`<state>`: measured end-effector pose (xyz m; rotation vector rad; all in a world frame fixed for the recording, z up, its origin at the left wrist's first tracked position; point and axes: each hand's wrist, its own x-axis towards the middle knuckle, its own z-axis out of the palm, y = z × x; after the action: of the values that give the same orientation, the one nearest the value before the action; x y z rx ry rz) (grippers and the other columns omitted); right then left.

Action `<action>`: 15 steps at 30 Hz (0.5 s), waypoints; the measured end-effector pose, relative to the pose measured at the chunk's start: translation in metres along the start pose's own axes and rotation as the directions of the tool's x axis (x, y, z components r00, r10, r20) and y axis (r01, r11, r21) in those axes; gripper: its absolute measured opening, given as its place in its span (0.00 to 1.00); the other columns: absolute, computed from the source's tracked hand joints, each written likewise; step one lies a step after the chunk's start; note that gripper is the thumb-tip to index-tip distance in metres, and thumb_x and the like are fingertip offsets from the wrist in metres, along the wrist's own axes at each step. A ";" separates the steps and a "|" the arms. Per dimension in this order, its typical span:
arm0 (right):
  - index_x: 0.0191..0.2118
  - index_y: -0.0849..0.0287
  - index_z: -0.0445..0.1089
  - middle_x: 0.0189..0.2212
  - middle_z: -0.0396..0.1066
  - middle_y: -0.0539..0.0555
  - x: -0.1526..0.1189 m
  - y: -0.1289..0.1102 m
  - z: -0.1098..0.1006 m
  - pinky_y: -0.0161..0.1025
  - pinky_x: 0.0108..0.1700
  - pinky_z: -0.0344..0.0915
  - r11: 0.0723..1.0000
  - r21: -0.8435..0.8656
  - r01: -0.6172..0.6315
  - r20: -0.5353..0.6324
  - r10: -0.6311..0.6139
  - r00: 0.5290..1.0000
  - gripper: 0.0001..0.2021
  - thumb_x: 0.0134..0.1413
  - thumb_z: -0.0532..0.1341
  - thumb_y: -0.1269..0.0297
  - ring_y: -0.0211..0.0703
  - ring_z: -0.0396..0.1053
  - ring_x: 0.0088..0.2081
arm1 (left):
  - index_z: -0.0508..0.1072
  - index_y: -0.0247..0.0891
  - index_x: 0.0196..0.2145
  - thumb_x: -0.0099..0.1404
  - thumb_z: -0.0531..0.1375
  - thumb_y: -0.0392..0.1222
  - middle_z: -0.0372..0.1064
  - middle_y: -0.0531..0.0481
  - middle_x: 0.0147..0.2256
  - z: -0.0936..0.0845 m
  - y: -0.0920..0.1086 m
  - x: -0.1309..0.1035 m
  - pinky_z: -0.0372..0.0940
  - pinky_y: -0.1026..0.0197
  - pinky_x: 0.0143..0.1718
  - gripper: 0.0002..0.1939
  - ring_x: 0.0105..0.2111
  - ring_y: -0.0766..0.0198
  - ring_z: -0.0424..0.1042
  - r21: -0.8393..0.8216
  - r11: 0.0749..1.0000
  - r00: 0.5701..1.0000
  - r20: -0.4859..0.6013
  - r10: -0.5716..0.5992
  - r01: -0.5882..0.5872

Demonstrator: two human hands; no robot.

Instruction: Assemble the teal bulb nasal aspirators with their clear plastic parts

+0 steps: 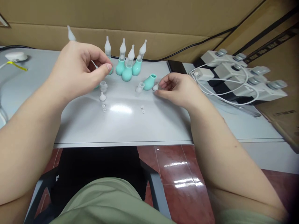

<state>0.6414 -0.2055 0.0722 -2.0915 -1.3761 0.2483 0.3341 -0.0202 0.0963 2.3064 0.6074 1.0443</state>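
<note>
Above the left part of the table, my left hand is closed, thumb and forefinger tips together; what they hold, if anything, is hidden. Partly under it shows a teal bulb. Close by lie a clear connector, a white nozzle and small white rings. My right hand has thumb and fingertips around another white nozzle, low at the tabletop. Beside that nozzle lies a tilted teal bulb, its mouth upward, with a clear connector and small white rings nearby.
Several assembled teal nasal aspirators stand at the back; another nozzle rises behind my left hand. A black phone-like slab, a cable and grey-white devices occupy the right. A white device lies far left.
</note>
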 end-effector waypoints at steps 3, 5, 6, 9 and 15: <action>0.38 0.49 0.68 0.38 0.77 0.54 0.006 0.002 0.003 0.49 0.41 0.68 0.999 -0.038 -0.002 -0.037 0.001 0.999 0.19 0.51 0.80 0.63 0.48 0.66 0.34 | 0.92 0.44 0.37 0.63 0.68 0.51 0.84 0.51 0.32 0.001 -0.001 0.000 0.63 0.54 0.32 0.14 0.26 0.63 0.72 -0.013 1.000 0.999 -0.047 0.006 -0.007; 0.41 0.51 0.72 0.40 0.79 0.55 0.010 0.003 0.006 0.49 0.41 0.68 1.000 -0.022 -0.001 -0.033 0.000 0.999 0.17 0.52 0.79 0.62 0.48 0.69 0.34 | 0.92 0.44 0.36 0.63 0.69 0.49 0.84 0.50 0.31 0.000 -0.001 0.001 0.64 0.52 0.32 0.12 0.27 0.61 0.73 -0.036 0.999 0.997 -0.069 0.018 -0.020; 0.43 0.52 0.75 0.40 0.80 0.56 0.011 0.003 0.007 0.49 0.42 0.69 1.000 -0.015 -0.004 -0.017 0.004 1.000 0.15 0.54 0.79 0.63 0.48 0.70 0.35 | 0.92 0.44 0.36 0.63 0.69 0.48 0.83 0.49 0.31 0.000 -0.001 0.001 0.64 0.51 0.33 0.11 0.28 0.60 0.74 -0.050 0.998 0.997 -0.079 0.023 -0.027; 0.38 0.55 0.81 0.34 0.80 0.56 0.011 0.000 0.006 0.51 0.44 0.70 1.000 -0.012 -0.023 0.028 0.023 0.999 0.06 0.55 0.76 0.66 0.50 0.72 0.34 | 0.92 0.43 0.36 0.62 0.70 0.46 0.82 0.50 0.30 -0.001 0.001 0.003 0.62 0.51 0.33 0.09 0.29 0.60 0.74 -0.085 0.995 0.990 -0.138 0.039 -0.051; 0.42 0.55 0.84 0.31 0.78 0.54 -0.012 -0.022 0.005 0.48 0.40 0.69 0.974 0.226 0.013 0.116 -0.040 0.992 0.08 0.57 0.77 0.64 0.48 0.70 0.33 | 0.92 0.40 0.36 0.62 0.70 0.41 0.80 0.52 0.30 -0.001 0.002 0.004 0.59 0.54 0.31 0.09 0.28 0.64 0.72 -0.097 0.992 0.983 -0.172 0.059 -0.076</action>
<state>0.6174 -0.2085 0.0791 -1.8954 -1.3749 0.5019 0.3359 -0.0186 0.1006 2.1776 0.5297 1.2827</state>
